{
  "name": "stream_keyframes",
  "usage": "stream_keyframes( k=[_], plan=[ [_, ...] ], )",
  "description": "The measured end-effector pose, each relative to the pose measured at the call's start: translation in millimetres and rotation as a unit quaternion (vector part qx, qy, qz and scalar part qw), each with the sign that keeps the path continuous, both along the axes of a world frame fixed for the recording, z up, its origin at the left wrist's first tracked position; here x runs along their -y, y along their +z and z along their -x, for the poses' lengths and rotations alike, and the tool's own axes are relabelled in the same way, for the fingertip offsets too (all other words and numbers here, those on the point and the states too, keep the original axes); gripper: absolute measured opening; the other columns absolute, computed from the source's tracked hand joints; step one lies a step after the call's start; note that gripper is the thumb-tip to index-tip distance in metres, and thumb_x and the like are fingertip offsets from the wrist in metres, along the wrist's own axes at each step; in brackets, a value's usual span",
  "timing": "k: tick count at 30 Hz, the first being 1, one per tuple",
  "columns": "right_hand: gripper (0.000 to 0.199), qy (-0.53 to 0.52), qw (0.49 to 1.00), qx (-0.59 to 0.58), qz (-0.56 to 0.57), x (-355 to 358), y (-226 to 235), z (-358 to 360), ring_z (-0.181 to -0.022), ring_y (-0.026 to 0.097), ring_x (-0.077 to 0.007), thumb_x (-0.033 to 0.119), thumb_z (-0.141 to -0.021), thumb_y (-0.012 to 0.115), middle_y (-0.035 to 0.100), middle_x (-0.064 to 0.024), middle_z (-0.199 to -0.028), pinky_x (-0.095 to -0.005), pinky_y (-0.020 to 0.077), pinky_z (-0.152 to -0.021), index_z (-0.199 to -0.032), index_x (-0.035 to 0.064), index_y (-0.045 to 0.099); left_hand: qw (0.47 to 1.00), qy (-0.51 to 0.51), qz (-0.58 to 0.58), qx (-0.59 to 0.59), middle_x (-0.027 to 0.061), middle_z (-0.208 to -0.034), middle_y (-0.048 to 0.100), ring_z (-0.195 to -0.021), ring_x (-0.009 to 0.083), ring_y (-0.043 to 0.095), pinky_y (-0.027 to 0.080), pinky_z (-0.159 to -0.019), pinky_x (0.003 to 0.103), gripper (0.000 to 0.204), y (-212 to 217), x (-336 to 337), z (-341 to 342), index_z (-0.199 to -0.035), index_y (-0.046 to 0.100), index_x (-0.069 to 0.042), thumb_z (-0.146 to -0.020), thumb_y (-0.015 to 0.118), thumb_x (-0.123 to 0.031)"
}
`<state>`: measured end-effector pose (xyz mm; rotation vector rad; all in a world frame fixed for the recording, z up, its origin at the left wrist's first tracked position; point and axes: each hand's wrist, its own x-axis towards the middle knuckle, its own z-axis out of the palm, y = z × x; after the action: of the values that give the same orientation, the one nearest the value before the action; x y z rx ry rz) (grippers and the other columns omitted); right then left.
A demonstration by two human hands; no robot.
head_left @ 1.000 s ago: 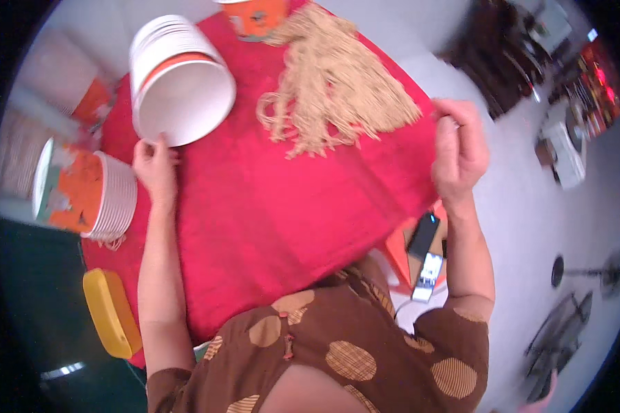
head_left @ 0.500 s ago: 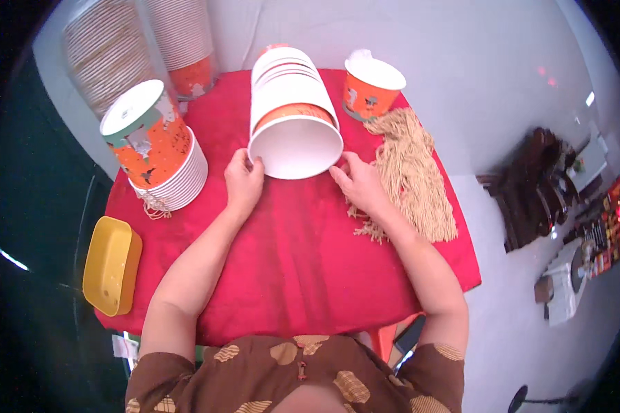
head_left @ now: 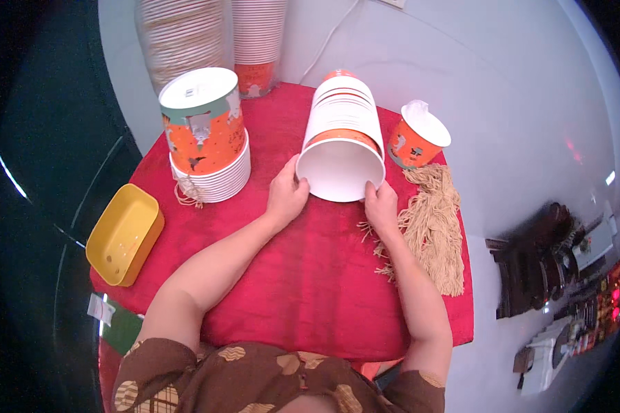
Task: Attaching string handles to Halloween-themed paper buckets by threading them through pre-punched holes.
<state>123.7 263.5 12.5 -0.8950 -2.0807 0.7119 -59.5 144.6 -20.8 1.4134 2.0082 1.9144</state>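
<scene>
A nested row of white and orange paper buckets [head_left: 343,110] lies on its side, with the open mouth of the nearest paper bucket [head_left: 341,168] facing me. My left hand [head_left: 287,193] grips the left of that rim, fingers outside and thumb at the edge. At the lower right of the same rim, my right hand [head_left: 381,205] pinches the wall with its thumb over the lip. A hank of beige cords [head_left: 434,230] lies beside my right forearm. Behind it, an orange paper bucket [head_left: 415,146] stands upright with something white and translucent in it.
On the left, an upside-down orange bucket stack [head_left: 203,141] has a few cords at its lower edge. A yellow plastic tub [head_left: 122,234] sits at the left edge of the red-covered table [head_left: 275,296]. Tall wrapped stacks of buckets [head_left: 182,38] rise at the back left by the wall.
My right hand has shifted from touching the rim's side to gripping it with the thumb over the lip. The view has turned, so the table's things appear displaced.
</scene>
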Motion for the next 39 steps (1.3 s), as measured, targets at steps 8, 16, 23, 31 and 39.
stream_keyframes(
  k=[8,16,23,31,39],
  plan=[
    [0.029,0.021,0.986,-0.143,0.084,43.1,14.5,-30.6,-0.081,0.065,-0.0256,0.011,-0.09,0.049,0.068,-0.0178,-0.09,-0.0379,0.0501,-0.074,-0.109,-0.0082,0.059,0.957,-0.099,-0.157,0.223,0.0038,-0.083,0.055,-0.067,0.0096,0.054,0.046,-0.056,0.024,0.036,16.5,13.7,-2.9,-0.119,0.051,0.003,-0.095,0.04,-0.021],
    [0.026,0.06,0.926,-0.178,0.327,42.5,48.3,-57.1,-0.067,0.062,-0.0112,0.012,-0.087,0.052,0.067,-0.0071,-0.084,-0.0248,0.048,-0.058,-0.1,-0.0075,0.064,0.976,-0.035,-0.161,0.141,0.0057,-0.092,0.057,-0.076,0.0116,0.057,0.048,-0.069,0.026,0.016,61.1,18.6,8.4,-0.094,0.06,0.003,-0.086,0.047,0.001],
    [0.014,0.11,0.897,-0.083,0.421,16.3,60.5,-66.1,-0.037,0.045,-0.0083,0.015,-0.079,0.06,0.055,-0.0003,-0.054,-0.0245,0.0272,-0.03,-0.072,0.0027,0.063,0.974,-0.202,-0.092,-0.042,0.0069,-0.108,0.059,-0.104,0.0149,0.055,0.043,-0.092,0.029,0.024,144.4,70.6,1.1,-0.105,0.062,0.002,-0.088,0.045,0.003],
    [0.015,0.176,0.885,-0.044,0.428,5.3,50.9,-47.4,-0.048,0.056,-0.0115,0.01,-0.073,0.063,0.063,-0.0062,-0.064,-0.0264,0.042,-0.042,-0.076,-0.0036,0.067,0.925,-0.316,0.009,-0.212,0.0106,-0.134,0.05,-0.132,0.0271,0.038,0.031,-0.109,0.039,0.033,158.4,86.4,-15.2,-0.122,0.057,-0.004,-0.09,0.051,-0.001],
    [0.02,0.172,0.909,-0.042,0.377,13.4,53.8,-35.7,-0.047,0.052,-0.011,0.016,-0.081,0.061,0.062,-0.0043,-0.062,-0.0278,0.0433,-0.045,-0.082,-0.0007,0.071,0.909,-0.391,0.138,-0.048,0.0068,-0.103,0.054,-0.095,0.0181,0.053,0.044,-0.086,0.033,0.01,162.0,92.0,-12.3,-0.097,0.056,-0.002,-0.094,0.054,-0.012]
  ],
)
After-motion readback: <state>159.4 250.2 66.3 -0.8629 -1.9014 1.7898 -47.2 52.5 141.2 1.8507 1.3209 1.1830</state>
